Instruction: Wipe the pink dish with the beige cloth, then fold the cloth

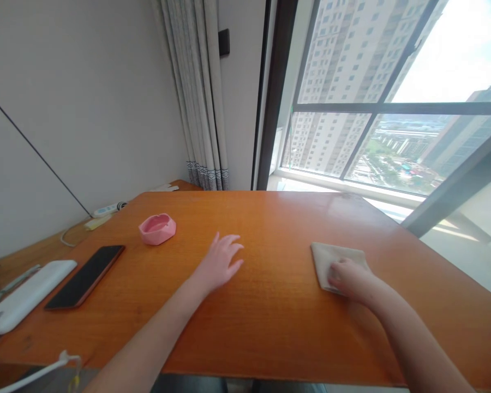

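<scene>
A folded beige cloth (324, 257) lies flat on the right part of the orange-brown wooden table (270, 327). My right hand (349, 279) is on its near right corner, fingers curled and closed against the fabric; the fingertips are partly hidden. Near the middle of the table, my left hand (220, 261) has its fingers spread and holds nothing. Whether it touches the tabletop, I cannot tell. Beyond it to the left sits a pink angular ashtray (157, 229), apart from the hand.
On the left lie a black phone (85, 277) and a white flat device (28, 295). A power strip (108, 209) with cables rests by the wall, and a white cable (41, 374) hangs at the near left edge. Behind are a grey curtain (200, 98) and a large window (372, 109).
</scene>
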